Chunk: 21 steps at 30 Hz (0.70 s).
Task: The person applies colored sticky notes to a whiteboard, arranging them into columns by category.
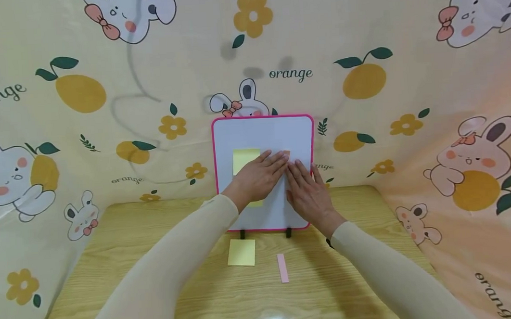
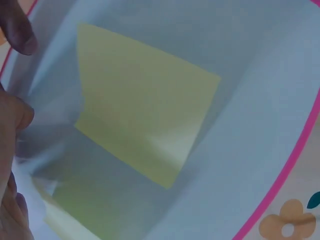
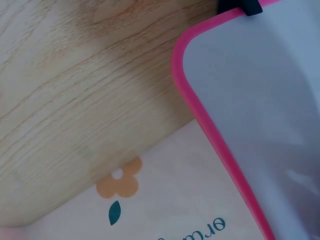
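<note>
A white board (image 1: 262, 130) with a pink rim stands upright on black feet. My left hand (image 1: 260, 177) reaches across its front, fingers straight and fingertips at a small orange strip (image 1: 287, 152) that is mostly covered. Just below and to the right, my right hand (image 1: 307, 193) lies with extended fingers against the board, tips close to the left fingertips. An upper yellow sticky note (image 1: 244, 160) is on the board's left half, partly behind my left hand. Beneath it a lower sticky note (image 2: 82, 210) shows in the left wrist view; in the head view my left hand hides most of it.
On the wooden table (image 1: 193, 288) in front of the board lie another yellow sticky note (image 1: 241, 252) and a pink paper strip (image 1: 283, 268). The board's black feet (image 1: 288, 232) jut forward. A printed cloth (image 1: 198, 51) with rabbits and oranges hangs behind and at both sides.
</note>
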### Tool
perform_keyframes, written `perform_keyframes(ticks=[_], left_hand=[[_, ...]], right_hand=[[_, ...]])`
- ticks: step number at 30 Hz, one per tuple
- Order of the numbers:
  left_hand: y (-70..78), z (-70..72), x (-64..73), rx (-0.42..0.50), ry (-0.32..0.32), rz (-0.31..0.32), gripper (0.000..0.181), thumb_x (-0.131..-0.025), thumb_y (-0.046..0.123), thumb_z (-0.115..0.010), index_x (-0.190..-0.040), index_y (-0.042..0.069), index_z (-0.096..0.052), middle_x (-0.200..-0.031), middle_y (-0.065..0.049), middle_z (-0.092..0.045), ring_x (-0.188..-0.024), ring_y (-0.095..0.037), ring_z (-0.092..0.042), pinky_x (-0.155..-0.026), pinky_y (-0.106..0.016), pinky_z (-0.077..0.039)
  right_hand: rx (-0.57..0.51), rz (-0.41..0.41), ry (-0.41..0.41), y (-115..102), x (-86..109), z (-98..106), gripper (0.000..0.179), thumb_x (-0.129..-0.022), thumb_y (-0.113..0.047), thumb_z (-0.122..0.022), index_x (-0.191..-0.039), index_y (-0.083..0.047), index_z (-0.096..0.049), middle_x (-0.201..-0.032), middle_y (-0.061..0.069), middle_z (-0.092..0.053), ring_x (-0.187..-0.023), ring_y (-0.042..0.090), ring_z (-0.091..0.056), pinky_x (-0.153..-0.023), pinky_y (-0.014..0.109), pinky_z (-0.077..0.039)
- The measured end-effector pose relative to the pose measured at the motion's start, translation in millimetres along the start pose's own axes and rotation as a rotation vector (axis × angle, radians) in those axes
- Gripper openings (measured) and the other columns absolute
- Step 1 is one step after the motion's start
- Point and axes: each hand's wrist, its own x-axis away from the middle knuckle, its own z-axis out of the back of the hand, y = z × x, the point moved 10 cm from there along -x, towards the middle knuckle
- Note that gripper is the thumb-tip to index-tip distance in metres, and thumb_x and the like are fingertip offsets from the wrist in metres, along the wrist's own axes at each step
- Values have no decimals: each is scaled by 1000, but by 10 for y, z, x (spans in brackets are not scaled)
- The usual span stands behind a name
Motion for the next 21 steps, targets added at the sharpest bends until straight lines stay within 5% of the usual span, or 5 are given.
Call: perform_keyframes(ticks=[7,14,21], left_hand=[[-92,-62,-47,-44,-65,-11,65,-114,33,-36,-170,10,-12,-179,-3,-6,-166,-21,-3,-136,-44,-2],[-201,2,-76,-74,-64,17,69,-112,36,-41,-170,12,-12,-178,-2,-9,-166,-22,-4,-136,-45,-2],[-153,-1,-100,-38,-49,21,66,-114,33,-38,-170,10,-14,-178,-3,-12,-166,-23,-6,-136,-44,-3]], right_hand=[[19,23,15,-3,26,7,71,-106,-39,-58,-165,-7,-35,-173,8,-30,-164,29,-17,-133,59,-16],[19,33,-8,-3,41,-23,73,-105,-41,-58,-165,-7,-35,-173,9,-30,-165,30,-15,-133,60,-15],[11,32,-18,-2,56,-44,72,-106,-41,-56,-166,-7,-33,-174,8,-27,-165,29,-10,-134,59,-11]])
